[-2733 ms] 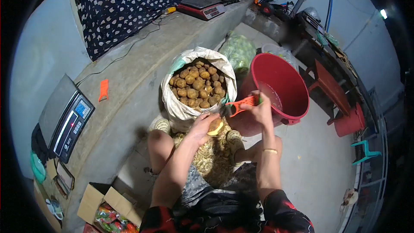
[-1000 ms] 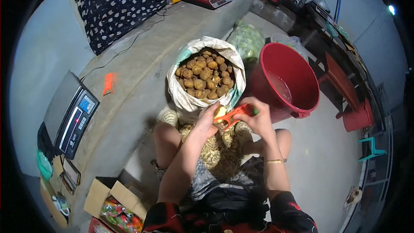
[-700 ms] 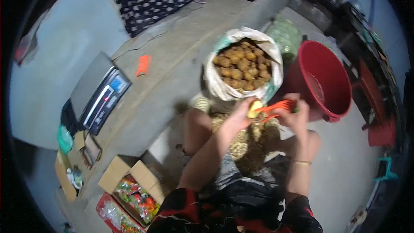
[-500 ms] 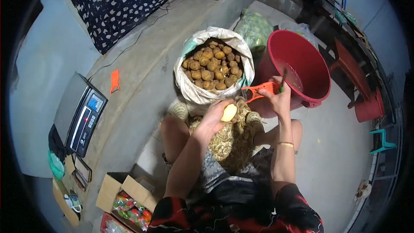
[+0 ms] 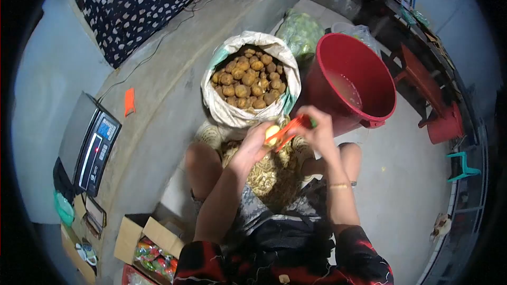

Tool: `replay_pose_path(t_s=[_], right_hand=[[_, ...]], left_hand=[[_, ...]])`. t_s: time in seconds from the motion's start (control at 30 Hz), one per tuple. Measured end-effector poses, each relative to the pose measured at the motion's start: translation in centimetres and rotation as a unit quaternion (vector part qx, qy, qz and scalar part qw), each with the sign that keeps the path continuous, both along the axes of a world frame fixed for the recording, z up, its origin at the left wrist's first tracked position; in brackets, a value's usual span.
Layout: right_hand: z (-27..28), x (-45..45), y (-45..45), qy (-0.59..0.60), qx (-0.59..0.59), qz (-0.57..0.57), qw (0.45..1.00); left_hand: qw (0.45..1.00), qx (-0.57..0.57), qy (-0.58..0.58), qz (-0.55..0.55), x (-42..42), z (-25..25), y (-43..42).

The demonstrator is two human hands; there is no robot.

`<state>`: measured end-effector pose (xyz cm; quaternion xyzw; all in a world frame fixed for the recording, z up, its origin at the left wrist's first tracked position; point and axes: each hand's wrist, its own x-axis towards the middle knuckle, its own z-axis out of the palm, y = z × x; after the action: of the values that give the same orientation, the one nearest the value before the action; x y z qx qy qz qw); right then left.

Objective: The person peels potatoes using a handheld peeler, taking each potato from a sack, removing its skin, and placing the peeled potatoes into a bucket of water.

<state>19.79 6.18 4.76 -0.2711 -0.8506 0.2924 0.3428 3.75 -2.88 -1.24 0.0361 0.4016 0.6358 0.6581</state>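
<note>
While my knees (image 5: pixel 203 163) stand apart over a heap of peelings (image 5: pixel 264 179), my two hands work close together above it. My left hand (image 5: pixel 255 140) is clamped round a potato (image 5: pixel 272 133), whose pale, bared face shows beside my fingers. My right hand (image 5: pixel 318 126) grips an orange peeler (image 5: pixel 296 128), its head lying across the potato; blur hides whether the blade bites. A spot of green shows at that hand too, too small to make out.

I judge this to be a peeling stroke, with much of the skin off the side I can see. Another stroke would call for a firm left grip, fingertips clear of the blade, and a small turn of the potato to find skin; wet flesh could slip.

Just beyond my hands stands the open sack (image 5: pixel 211 92) of unpeeled potatoes (image 5: pixel 248 76), with the red bucket (image 5: pixel 364 66) to its right and a bag of greens (image 5: pixel 302 34) behind.

Half a second ago the peeler was off to the right, apart from the potato, near the bucket; now it is back on it. The sack and bucket have stayed put.
</note>
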Motion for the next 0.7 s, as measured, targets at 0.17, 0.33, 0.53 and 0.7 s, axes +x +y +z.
replay_pose_path(t_s=[0.17,0.33,0.53,0.7], right_hand=[[-1.0,1.4,2.5,0.102,-0.18,-0.061,0.976],[-1.3,0.1,2.0,0.028,0.0,-0.041,0.999],[-1.3,0.1,-0.3,0.043,-0.116,0.01,0.992],[-2.5,0.5,3.8,0.101,-0.088,-0.112,0.985]], left_hand=[[1.0,0.022,-0.014,-0.004,-0.9,-0.4,-0.6],[0.998,0.014,0.059,0.016,0.4,0.5,-0.5],[0.999,-0.016,-0.01,0.044,-0.2,-0.1,-0.1],[1.0,0.014,0.018,0.007,0.4,-0.1,-0.9]])
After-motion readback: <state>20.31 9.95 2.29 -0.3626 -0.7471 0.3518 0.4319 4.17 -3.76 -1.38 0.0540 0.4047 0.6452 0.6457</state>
